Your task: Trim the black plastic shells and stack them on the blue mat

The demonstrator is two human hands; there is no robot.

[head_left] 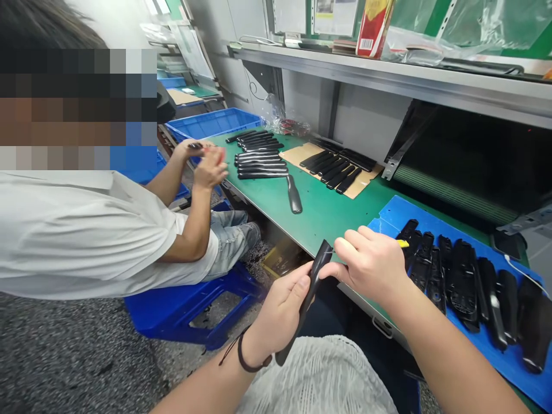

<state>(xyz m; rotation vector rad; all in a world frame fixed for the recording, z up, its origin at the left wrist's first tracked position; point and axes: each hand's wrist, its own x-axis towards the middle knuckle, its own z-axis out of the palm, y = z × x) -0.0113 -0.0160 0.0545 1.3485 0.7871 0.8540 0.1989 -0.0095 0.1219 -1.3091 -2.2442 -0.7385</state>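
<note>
My left hand (287, 305) is wrapped round a long black plastic part (317, 270), curved and glossy, held slanting above my lap. My right hand (371, 259) is closed at the part's upper end, with its thumb close against the part's edge. It grips a thin yellow-handled blade tool (403, 244); most of the handle is hidden in the fist. A short bit of the blade shows by the top of the black part. Nearest to my right hand on the bench are several black plastic housings (463, 282) on a blue sheet (394, 213).
On the green bench (271, 198), several black parts (261, 164) lie in rows, more on cardboard (360, 187). One part (294, 195) lies apart. A co-worker (86, 230) sits at left on a blue stool (185, 305). A metal shelf (310, 63) overhangs the bench; a blue crate (215, 122) stands behind.
</note>
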